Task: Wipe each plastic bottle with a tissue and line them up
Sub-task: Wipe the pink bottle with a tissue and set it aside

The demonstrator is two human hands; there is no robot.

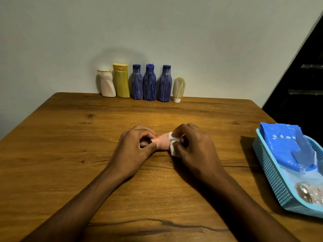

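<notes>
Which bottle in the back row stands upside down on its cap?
The small beige bottle at the row's right end, resting on its white cap; the other five stand cap-up.

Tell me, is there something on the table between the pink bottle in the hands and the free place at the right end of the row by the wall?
Nothing visible. The wood between the pink bottle and the spot right of the beige tube is bare.

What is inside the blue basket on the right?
The blue basket holds a blue plastic packet and, nearer the camera, something shiny and crumpled. Whatever lies under the packet is covered, and the frame edge cuts off the rest.
</notes>
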